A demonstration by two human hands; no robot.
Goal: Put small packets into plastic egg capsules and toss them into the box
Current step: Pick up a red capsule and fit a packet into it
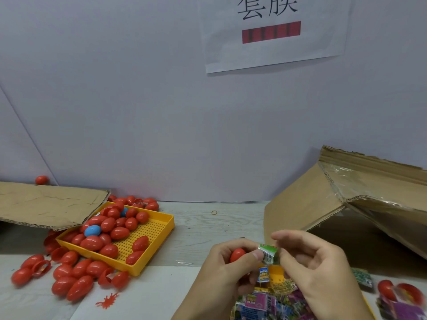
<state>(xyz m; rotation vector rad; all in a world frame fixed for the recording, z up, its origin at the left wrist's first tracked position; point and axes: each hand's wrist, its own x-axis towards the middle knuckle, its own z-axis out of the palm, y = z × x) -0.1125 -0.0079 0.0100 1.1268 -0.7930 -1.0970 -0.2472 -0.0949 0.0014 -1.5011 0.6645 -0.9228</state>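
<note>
Packing, mid-cycle. The left hand point(227, 264) grips a red egg point(238, 254); the right hand point(309, 266) pinches a folded packet point(268, 253) at the egg's mouth, not yet inside. More packets point(265, 303) lie heaped below. Many eggs fill the yellow tray point(159, 229) at left. The box point(346, 204) stands at right, its contents hidden. Much seems left.
</note>
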